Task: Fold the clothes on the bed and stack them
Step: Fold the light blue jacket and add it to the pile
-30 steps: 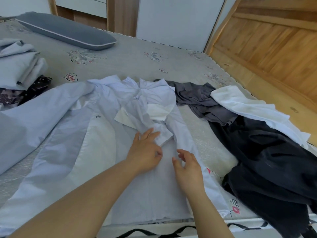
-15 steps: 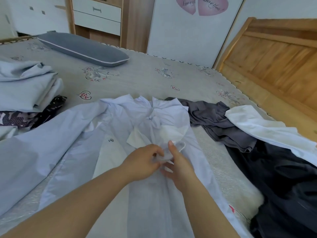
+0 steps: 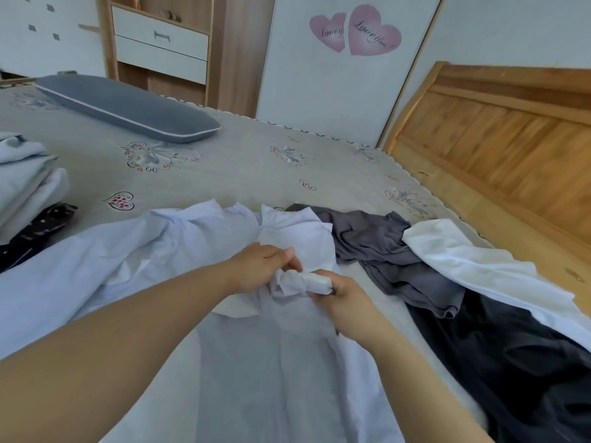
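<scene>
The pale blue shirt [image 3: 179,260] lies spread on the bed [image 3: 243,167], in the middle near the front edge, with its collar end pointing away from the person. Both hands are together over the upper part of it. The left hand [image 3: 259,266] has its fingers curled and pinches a bunched piece of the shirt cloth. The right hand [image 3: 343,294] is just beside it and grips the other end of the same bunch, which looks white and rolled between the fingers. To the right of the shirt lies a grey garment [image 3: 383,247], crumpled, and a white garment [image 3: 479,266] lies partly over a black garment [image 3: 511,362] near the right edge. At the left edge stands a stack of folded clothes [image 3: 25,180], pale cloth on top and a dark patterned piece [image 3: 38,228] under it. Farther away a grey pillow [image 3: 128,107] rests on the bed. On the right is the wooden headboard [image 3: 495,139], and behind the bed a white door with two pink heart stickers [image 3: 355,30].
</scene>
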